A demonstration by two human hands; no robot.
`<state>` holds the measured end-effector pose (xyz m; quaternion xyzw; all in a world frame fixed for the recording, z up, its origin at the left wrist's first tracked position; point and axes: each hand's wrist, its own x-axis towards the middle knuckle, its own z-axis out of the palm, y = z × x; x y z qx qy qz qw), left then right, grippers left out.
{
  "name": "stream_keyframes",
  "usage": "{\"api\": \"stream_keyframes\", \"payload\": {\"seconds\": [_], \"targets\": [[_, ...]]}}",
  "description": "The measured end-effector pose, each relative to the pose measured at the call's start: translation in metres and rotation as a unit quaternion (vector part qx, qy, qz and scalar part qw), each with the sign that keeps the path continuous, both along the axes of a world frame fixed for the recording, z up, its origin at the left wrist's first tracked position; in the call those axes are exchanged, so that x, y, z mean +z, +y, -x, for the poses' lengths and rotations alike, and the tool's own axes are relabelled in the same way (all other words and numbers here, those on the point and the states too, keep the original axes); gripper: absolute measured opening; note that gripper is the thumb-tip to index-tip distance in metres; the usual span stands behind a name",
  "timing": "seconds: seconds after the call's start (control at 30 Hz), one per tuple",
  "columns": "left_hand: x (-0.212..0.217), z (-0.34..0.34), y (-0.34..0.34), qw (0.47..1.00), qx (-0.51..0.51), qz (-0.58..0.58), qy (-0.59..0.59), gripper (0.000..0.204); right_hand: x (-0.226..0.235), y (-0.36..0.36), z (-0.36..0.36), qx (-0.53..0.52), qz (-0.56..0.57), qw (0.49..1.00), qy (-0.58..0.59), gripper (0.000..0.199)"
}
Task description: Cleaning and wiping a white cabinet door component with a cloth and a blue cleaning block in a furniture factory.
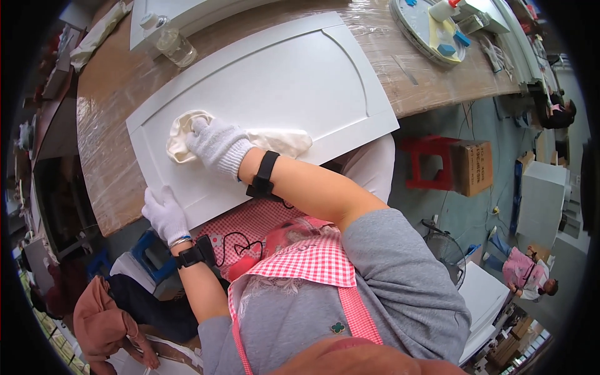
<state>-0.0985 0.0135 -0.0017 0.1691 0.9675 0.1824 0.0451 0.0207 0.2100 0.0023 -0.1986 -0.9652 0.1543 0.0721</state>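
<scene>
A white framed panel (294, 81) with a recessed middle lies on the table in front of me. My right hand (215, 140), in a white knit glove, presses a cream cloth (281, 142) onto the panel's left part, and the cloth's loose end trails to the right. The fingers are bunched on the cloth. My left hand (165, 214), also gloved, grips the panel's near left corner, its fingers along the edge and part of them hidden.
The table (109, 137) has a brown, film-wrapped top. Beyond the panel stands a clear bottle (175, 47). At the far right a round tray (406, 31) holds blue blocks and a white bottle. A red stool (431, 164) and a carton (475, 167) stand right; other people work nearby.
</scene>
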Motion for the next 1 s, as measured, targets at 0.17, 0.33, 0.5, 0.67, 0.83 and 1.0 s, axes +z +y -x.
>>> {"api": "stream_keyframes", "payload": {"seconds": [0.17,0.33,0.5,0.67,0.83,1.0], "targets": [[-0.008,0.009,-0.007,1.0,0.009,0.01,0.009,0.065,0.004,0.052,-0.121,-0.155,0.082,0.984,0.038,0.024],[-0.015,0.024,-0.008,1.0,-0.007,0.01,0.027,0.067,0.033,0.138,-0.288,-0.435,-0.031,0.9,0.013,0.038],[0.02,0.008,0.012,0.985,-0.068,0.144,0.066,0.065,0.056,0.148,-0.379,-0.554,0.09,0.804,0.197,0.046],[0.046,-0.109,0.075,0.898,-0.408,-0.166,0.005,0.04,0.067,0.145,-0.375,-0.519,0.09,0.74,0.418,0.031],[0.074,-0.287,0.126,0.685,-0.685,-0.186,-0.161,0.054,0.084,0.152,-0.357,-0.457,0.049,0.752,0.472,0.032],[0.062,-0.366,0.134,0.561,-0.798,0.031,-0.219,0.028,0.111,0.162,-0.383,-0.414,0.221,0.631,0.618,0.024]]}}
